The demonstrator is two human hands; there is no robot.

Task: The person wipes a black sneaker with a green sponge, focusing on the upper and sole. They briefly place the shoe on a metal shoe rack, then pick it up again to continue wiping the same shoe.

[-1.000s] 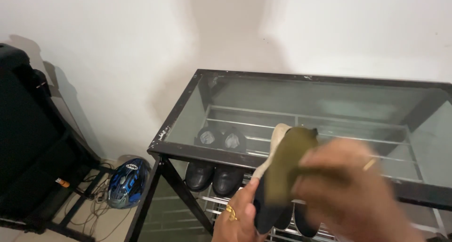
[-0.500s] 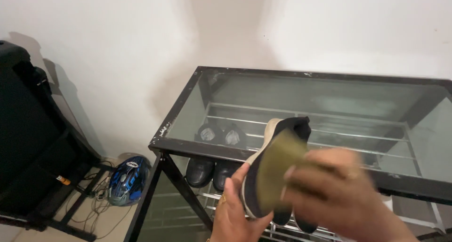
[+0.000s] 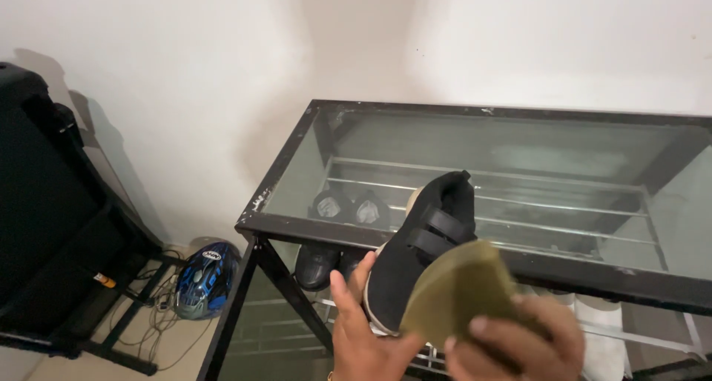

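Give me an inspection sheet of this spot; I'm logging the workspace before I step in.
Surface: glass-topped black rack, paint chipped at the near corner.
Job's things: black strap shoe; olive-green cloth against its toe end.
Clutter: black shoe pair on the shelf below.
Grippers: left hand holds the shoe; right hand holds the cloth.
Cables: loose cords on the floor.
Surroundings: blue helmet, black frame equipment, white wall.
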